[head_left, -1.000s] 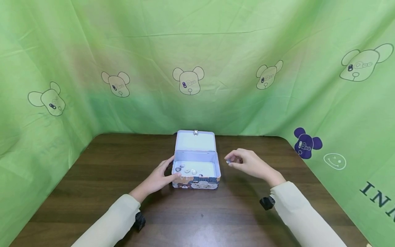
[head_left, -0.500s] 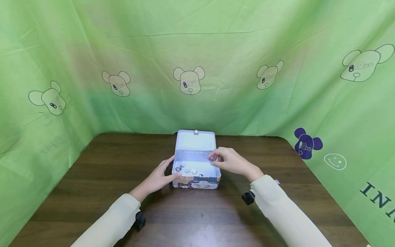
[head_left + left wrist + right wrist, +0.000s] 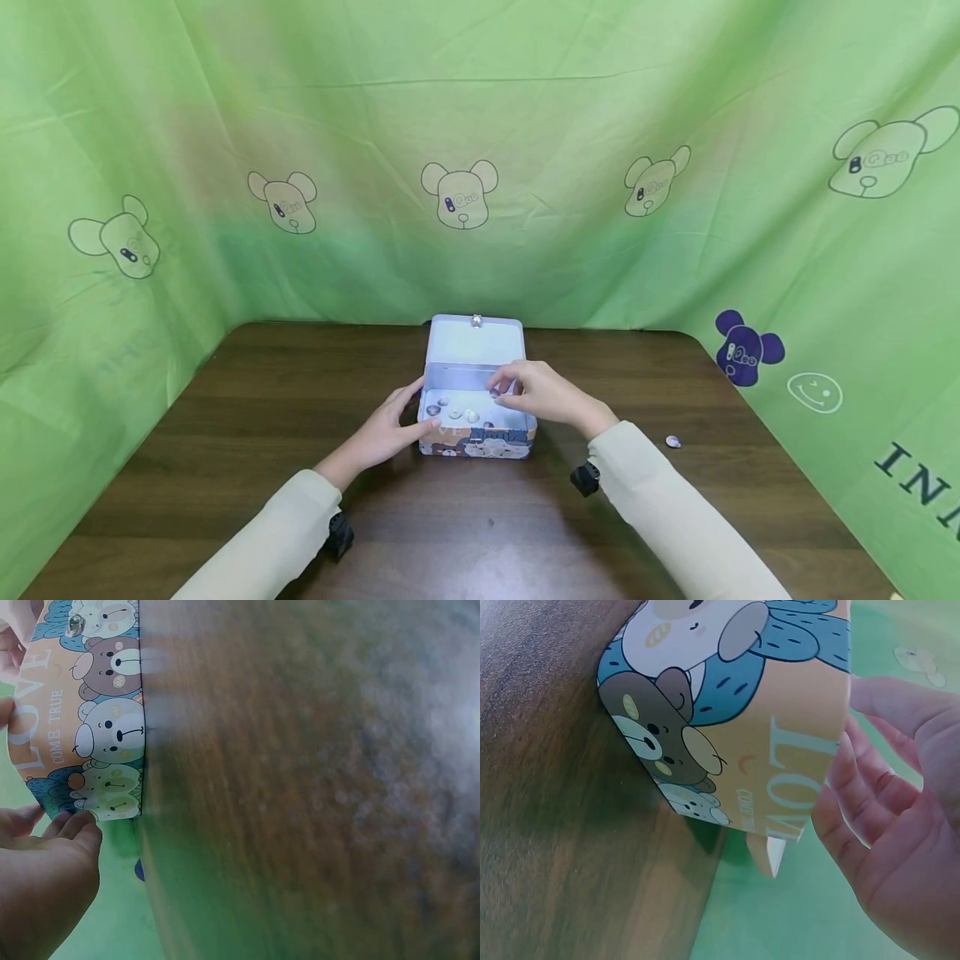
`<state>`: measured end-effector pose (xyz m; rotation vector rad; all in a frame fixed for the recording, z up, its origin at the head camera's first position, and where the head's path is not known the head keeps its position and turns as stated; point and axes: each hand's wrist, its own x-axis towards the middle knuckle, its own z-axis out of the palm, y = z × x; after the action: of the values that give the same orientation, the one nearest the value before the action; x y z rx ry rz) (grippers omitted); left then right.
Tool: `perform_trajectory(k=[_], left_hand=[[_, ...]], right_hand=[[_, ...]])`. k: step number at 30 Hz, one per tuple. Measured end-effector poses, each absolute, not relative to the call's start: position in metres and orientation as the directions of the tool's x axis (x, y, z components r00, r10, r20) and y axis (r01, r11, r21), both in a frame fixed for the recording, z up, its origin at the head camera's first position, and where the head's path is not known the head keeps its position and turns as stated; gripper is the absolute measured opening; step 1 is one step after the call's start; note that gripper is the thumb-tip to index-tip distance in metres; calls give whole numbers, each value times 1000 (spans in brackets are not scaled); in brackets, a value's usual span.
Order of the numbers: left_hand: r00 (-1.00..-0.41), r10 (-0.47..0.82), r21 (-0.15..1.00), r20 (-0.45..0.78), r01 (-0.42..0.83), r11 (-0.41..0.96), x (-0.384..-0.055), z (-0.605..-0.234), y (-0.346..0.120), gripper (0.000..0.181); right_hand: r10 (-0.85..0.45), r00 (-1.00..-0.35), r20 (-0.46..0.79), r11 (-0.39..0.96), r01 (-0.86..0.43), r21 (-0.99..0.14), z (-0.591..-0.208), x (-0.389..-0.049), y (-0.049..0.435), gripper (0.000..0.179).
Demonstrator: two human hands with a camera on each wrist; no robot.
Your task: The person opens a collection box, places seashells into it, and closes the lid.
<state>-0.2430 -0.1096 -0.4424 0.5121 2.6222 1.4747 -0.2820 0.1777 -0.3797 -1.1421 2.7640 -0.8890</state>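
Note:
A tin box (image 3: 504,448) printed with cartoon bears stands on the table, its lid (image 3: 476,343) tipped back. My left hand (image 3: 381,435) holds the box's left side, thumb at the front rim. Several small seashells (image 3: 472,417) lie on the box floor, mostly toward the left and front. Over the right part of the box, my right hand (image 3: 551,395) pinches a small dark shell (image 3: 494,393) between thumb and fingers. In the right wrist view the printed front (image 3: 727,712) hides the right fingertips. The left wrist view has the left fingers (image 3: 79,829) against the box's end.
One more shell (image 3: 672,442) lies on the brown wooden table (image 3: 285,392), right of the box. A green curtain (image 3: 360,267) with bear outlines hangs behind the table and along both sides. Each wrist carries a black camera (image 3: 586,478).
My right hand has moved left with the shell, from beside the box to over its inside. The shell on the table has come into sight from behind the sleeve. My left hand stays put.

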Motion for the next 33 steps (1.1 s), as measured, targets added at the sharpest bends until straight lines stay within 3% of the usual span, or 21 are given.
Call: perform_trajectory(k=[18, 33], left_hand=[[-939, 335, 850, 83, 242, 467, -243, -443, -110, 85], [-940, 333, 846, 78, 239, 476, -244, -443, -109, 85]], right_hand=[[-633, -756, 165, 597, -613, -518, -389, -283, 176, 23], [-614, -746, 258, 578, -647, -497, -386, -279, 195, 19]])
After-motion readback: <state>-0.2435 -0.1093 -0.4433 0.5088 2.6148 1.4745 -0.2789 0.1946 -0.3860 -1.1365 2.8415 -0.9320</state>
